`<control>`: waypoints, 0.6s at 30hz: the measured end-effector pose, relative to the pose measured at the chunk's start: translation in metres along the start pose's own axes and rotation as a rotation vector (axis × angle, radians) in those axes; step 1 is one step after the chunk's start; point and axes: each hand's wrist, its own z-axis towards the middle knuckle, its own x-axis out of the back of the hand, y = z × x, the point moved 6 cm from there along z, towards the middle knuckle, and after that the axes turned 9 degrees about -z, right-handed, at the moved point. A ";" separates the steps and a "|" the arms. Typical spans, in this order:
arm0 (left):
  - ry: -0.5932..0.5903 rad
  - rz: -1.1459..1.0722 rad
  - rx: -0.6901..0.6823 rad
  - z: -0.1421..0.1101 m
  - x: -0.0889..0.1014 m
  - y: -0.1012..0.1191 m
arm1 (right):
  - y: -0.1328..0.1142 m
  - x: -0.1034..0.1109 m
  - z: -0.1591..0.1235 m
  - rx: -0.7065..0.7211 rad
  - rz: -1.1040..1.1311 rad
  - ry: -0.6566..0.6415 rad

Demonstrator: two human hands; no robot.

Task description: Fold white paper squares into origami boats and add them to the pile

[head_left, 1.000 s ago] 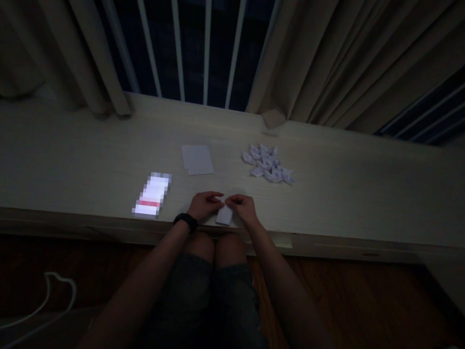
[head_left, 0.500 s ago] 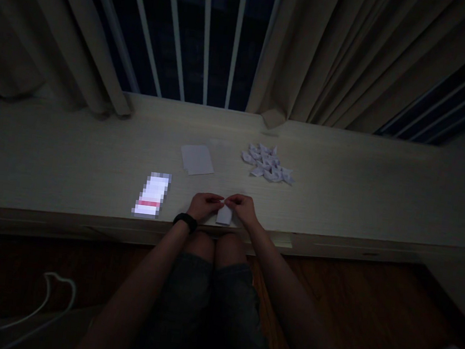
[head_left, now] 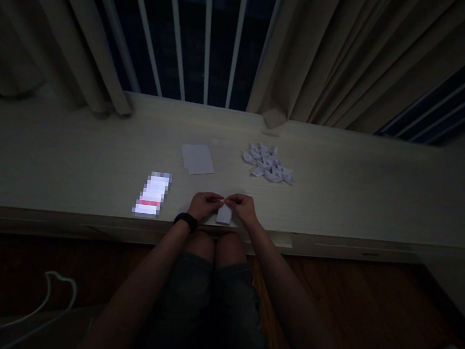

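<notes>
A small folded piece of white paper (head_left: 224,214) lies at the front edge of the pale ledge. My left hand (head_left: 205,205), with a black band on its wrist, pinches the paper's upper end from the left. From the right, my right hand (head_left: 244,208) pinches that same end, its fingertips meeting those of the left. The fingers cover the paper's top, so its exact fold there is hidden. Beyond my hands sit a stack of white paper sheets (head_left: 198,160) and, to its right, a cluster of several small folded paper shapes (head_left: 268,163).
A lit phone (head_left: 153,194), its screen blurred out, lies left of my hands on the ledge (head_left: 339,192). Curtains (head_left: 321,56) and a barred window stand behind. My knees are below the ledge's front edge. A white cable (head_left: 62,276) hangs at lower left.
Both hands stay at the paper's upper end, with only very slight finger movement. The paper, the stack, the folded shapes and the phone keep their places.
</notes>
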 end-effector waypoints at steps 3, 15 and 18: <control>0.067 -0.045 0.003 0.002 0.004 -0.003 | -0.001 0.003 0.001 -0.026 -0.006 0.049; 0.119 -0.228 0.053 0.002 0.007 -0.006 | 0.013 0.004 0.004 -0.094 0.173 0.005; 0.123 -0.240 0.055 0.001 0.007 -0.004 | 0.009 0.005 0.002 -0.082 0.192 -0.010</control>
